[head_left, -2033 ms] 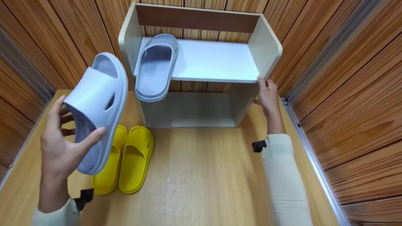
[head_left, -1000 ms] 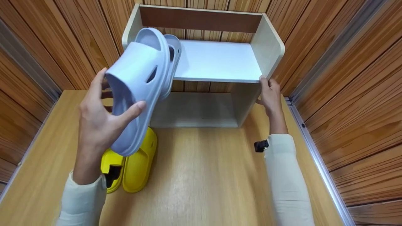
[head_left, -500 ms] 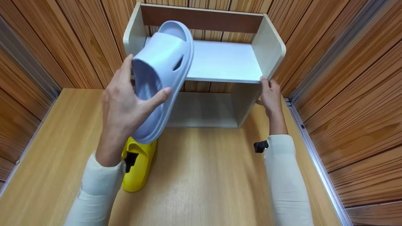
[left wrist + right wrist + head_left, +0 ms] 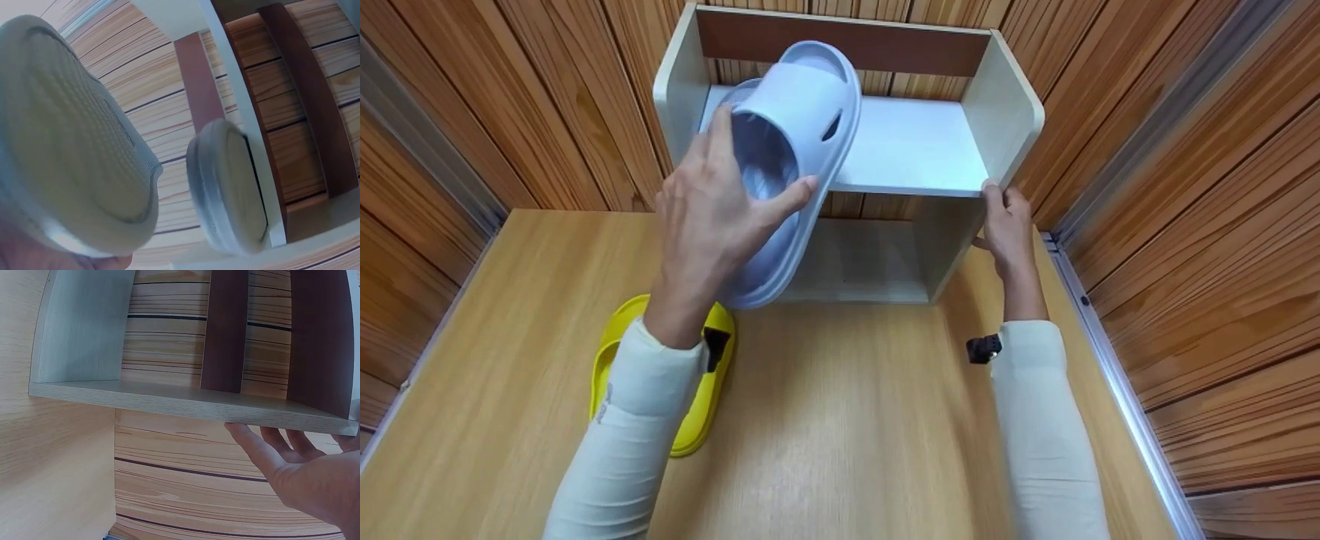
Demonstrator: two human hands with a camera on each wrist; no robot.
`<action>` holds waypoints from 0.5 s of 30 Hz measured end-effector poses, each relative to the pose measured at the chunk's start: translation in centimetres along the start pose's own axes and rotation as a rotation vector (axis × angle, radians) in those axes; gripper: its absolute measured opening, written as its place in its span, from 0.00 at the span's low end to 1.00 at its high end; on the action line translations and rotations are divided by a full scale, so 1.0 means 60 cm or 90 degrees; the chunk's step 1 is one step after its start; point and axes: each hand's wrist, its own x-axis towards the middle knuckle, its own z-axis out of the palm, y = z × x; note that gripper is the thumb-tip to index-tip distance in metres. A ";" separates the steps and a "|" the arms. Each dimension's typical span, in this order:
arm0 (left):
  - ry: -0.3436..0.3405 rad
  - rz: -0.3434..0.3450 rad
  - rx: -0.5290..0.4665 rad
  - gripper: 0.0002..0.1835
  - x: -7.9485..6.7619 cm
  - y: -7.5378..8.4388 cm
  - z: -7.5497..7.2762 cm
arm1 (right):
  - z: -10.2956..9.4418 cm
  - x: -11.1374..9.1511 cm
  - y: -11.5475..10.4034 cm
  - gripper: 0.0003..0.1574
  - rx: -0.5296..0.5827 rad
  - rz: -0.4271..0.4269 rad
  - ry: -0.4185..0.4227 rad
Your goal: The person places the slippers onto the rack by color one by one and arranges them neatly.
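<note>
In the head view my left hand [image 4: 712,202] grips a light grey slide sandal [image 4: 802,112] by its side edges, tilted with its toe end up, in front of the white upper shelf [image 4: 915,142]. Behind it, mostly covered, a matching grey sandal [image 4: 230,191] sits on that shelf's left end; the left wrist view shows its sole overhanging the shelf edge. My right hand [image 4: 1006,232] holds the right side panel of the small shoe rack [image 4: 1001,112] at the shelf's front corner. In the right wrist view its fingers lie along the panel's outer face.
Two yellow slides [image 4: 712,397] stand on the wooden floor [image 4: 840,420] at the left, partly behind my left forearm. The rack's lower compartment [image 4: 870,259] lies under the shelf. Wood-panelled walls [image 4: 1207,262] enclose the space at the back and sides.
My left hand has carried the grey sandal from the far left, rightward and up, to in front of the upper shelf. The right hand has stayed on the rack's side panel.
</note>
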 end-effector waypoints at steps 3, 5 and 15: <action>-0.019 -0.012 0.012 0.60 0.012 0.007 0.008 | 0.003 0.001 -0.001 0.37 0.008 0.005 -0.002; -0.031 -0.025 0.020 0.61 0.021 0.013 0.013 | 0.005 0.001 -0.002 0.37 0.008 0.008 -0.002; -0.107 -0.069 0.109 0.61 0.069 0.039 0.046 | 0.005 0.002 0.001 0.36 -0.007 0.023 0.003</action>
